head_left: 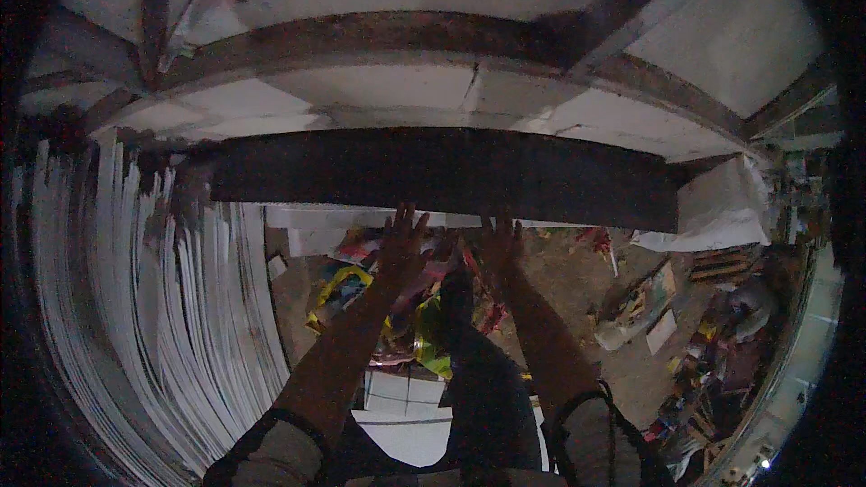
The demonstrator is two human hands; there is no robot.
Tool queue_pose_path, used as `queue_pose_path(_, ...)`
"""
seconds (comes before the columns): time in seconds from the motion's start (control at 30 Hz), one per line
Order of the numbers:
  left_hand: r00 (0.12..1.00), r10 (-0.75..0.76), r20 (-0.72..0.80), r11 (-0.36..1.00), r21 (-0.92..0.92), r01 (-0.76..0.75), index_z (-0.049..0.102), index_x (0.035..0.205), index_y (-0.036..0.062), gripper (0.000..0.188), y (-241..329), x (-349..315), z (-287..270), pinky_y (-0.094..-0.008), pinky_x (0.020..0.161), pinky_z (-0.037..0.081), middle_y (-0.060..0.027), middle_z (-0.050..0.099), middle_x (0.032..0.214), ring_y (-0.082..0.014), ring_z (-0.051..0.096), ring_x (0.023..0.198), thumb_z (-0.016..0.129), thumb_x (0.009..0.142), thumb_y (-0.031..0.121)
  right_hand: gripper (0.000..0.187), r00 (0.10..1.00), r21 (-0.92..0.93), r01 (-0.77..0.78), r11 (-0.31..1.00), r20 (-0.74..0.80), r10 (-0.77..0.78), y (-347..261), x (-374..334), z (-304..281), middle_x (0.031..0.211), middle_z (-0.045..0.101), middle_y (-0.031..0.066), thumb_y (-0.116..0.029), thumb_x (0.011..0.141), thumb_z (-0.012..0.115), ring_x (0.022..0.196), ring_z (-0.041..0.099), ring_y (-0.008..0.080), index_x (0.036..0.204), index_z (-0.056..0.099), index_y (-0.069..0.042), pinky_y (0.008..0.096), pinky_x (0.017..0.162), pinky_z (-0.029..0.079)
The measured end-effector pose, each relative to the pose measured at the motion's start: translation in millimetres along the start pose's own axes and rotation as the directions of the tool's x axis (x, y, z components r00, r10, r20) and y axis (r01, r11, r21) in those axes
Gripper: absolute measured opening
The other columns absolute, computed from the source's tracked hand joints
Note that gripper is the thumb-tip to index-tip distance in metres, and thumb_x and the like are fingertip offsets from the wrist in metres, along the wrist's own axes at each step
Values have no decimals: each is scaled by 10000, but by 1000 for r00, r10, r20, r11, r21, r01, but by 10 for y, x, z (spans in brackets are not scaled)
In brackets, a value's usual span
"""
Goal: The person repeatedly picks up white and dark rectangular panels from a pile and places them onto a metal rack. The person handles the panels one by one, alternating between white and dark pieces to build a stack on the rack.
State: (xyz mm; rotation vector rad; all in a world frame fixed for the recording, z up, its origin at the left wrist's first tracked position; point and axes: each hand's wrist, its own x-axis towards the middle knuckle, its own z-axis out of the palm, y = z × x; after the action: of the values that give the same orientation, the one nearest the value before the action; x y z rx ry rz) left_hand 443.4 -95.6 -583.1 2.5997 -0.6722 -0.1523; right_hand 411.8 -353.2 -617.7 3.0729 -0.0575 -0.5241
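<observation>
Dim, cluttered storeroom or workshop, long pale strips (225, 307) stacked left, colourful litter (433, 334) strewn across brown floor (561, 307)

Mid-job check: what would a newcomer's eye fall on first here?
Probably the long dark panel spanning the middle of the view, with the left hand and right hand at its lower edge, fingers spread. Next, the pale sheets packed along the left side, then the bright yellow-green item low in the picture, between the forearms.
</observation>
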Motion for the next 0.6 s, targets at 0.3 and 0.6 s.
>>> queue_pose_path(0.3,981,192,-23,861,484,-157,344,1606,162,885,-459,715,1125,-629,1210,255,-240,314,1634,-453,314,1505,686,900,570,769,907,-71,167,983,-380,-182,498,656,635,1596,416,169,-424,883,730,1488,376,380,1560,433,-212,557,1172,366)
queue_pose_path(0.6,872,468,-143,805,477,-353,446,1542,122,889,-749,1019,1336,-618,1047,474,-304,422,1546,-498,508,1346,615,888,699,694,628,-256,390,884,-628,-459,933,760,796,1521,506,178,-412,872,739,1370,524,388,1488,528,-171,520,1088,484)
